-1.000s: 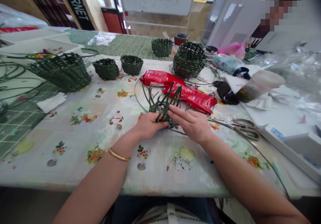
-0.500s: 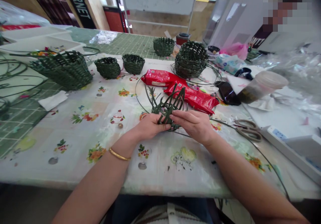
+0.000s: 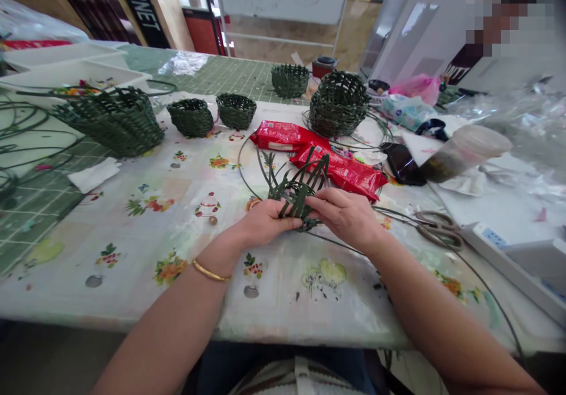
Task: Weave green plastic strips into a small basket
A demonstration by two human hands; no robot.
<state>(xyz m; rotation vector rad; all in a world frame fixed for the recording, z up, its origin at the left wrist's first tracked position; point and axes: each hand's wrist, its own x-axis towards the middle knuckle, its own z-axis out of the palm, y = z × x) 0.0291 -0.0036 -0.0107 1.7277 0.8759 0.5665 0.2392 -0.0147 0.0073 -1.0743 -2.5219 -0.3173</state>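
A half-woven basket [image 3: 295, 196] of dark green strips is between my hands, its loose upright strips fanning out at the far side. My left hand [image 3: 270, 219] grips it from the left, thumb along the near side. From the right, my right hand [image 3: 342, 213] pinches at the strips with bent fingers; the exact strip is partly hidden by them. A long thin green strand [image 3: 480, 292] trails right from the basket past the scissors [image 3: 440, 230] to the table's front edge. Just behind the basket lie red plastic packets [image 3: 338, 171].
Woven green baskets stand behind: a large one [image 3: 112, 122] at left, small ones [image 3: 190, 118] mid-table, and a round one [image 3: 338, 109] beyond the packets. At right are a phone [image 3: 403, 164], a tilted plastic cup [image 3: 466, 152] and a white box [image 3: 522, 259]. A patterned cloth [image 3: 145, 253] covers the table.
My right hand has shifted slightly to the right along the basket's strips, and the trailing strand has moved at the right. My left hand keeps its hold.
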